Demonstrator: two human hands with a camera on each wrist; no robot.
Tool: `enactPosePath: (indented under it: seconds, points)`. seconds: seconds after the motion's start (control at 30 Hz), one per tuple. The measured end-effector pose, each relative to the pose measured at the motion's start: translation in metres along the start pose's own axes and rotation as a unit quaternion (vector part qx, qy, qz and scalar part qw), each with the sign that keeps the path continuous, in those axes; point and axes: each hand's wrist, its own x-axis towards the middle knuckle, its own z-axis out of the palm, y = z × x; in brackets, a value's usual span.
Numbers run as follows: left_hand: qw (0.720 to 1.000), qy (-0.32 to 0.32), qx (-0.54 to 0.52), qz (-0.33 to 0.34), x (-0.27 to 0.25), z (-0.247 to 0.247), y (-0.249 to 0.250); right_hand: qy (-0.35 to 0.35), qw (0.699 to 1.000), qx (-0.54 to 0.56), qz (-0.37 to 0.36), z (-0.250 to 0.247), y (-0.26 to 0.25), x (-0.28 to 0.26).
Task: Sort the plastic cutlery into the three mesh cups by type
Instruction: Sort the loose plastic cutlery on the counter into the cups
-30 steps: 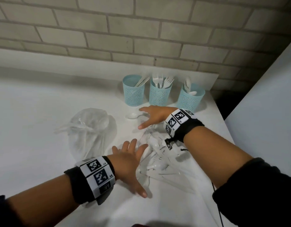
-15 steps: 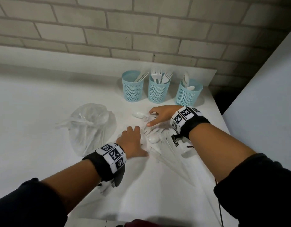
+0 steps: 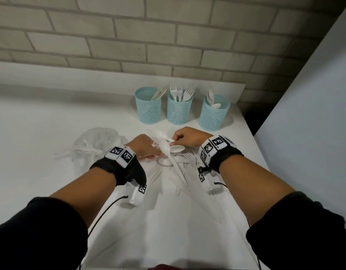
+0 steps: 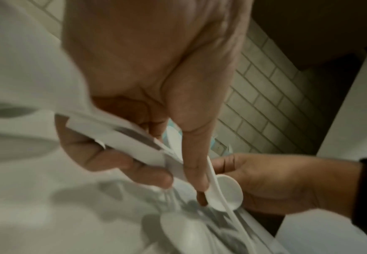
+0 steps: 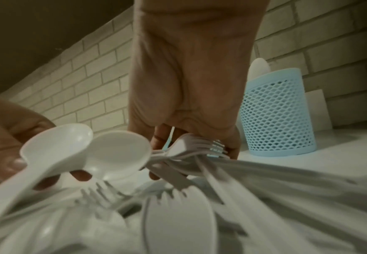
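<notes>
Three blue mesh cups stand at the back: the left cup (image 3: 148,108) has knives, the middle cup (image 3: 179,110) forks, the right cup (image 3: 214,115) (image 5: 276,113) spoons. Loose white cutlery (image 3: 180,170) lies in a heap on the white table (image 3: 41,143). My left hand (image 3: 148,148) (image 4: 178,180) grips white spoons (image 3: 166,150) (image 5: 56,147) at the heap's far end, thumb pressed along a handle. Just to the right, my right hand (image 3: 180,138) (image 5: 191,151) has its fingers curled round a few forks (image 5: 198,146). The two hands almost touch.
A crumpled clear plastic bag (image 3: 96,145) lies left of the heap. A brick wall (image 3: 168,45) backs the table. The table's right edge runs close beside the spoon cup, with a pale panel (image 3: 314,114) beyond it.
My left hand has gone forward from the near side of the heap and taken hold of spoons. My right hand, flat on the table before, now curls round forks.
</notes>
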Motion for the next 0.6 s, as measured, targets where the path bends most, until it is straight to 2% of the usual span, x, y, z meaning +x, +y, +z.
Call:
enactPosePath:
  seconds: [0.1, 0.3, 0.37, 0.47, 0.6]
  points:
    - [1.000, -0.018, -0.019, 0.016, 0.001, -0.010, 0.007, 0.000, 0.999, 0.033, -0.012, -0.009, -0.005, -0.001]
    - [0.999, -0.021, 0.009, 0.032, -0.006, -0.018, 0.009, 0.086, 0.985, 0.147, -0.015, -0.020, -0.004, -0.003]
    - [0.996, -0.041, 0.066, 0.032, -0.007, -0.009, 0.005, 0.098, 0.975, 0.198, -0.013, -0.020, -0.003, -0.003]
    - [0.976, -0.065, 0.205, 0.031, -0.013, 0.011, -0.002, 0.114, 0.959, 0.259, -0.003, -0.017, 0.001, 0.000]
    - [0.962, -0.045, 0.268, 0.024, -0.022, 0.027, -0.002, 0.127, 0.940, 0.317, 0.019, -0.014, 0.002, 0.003]
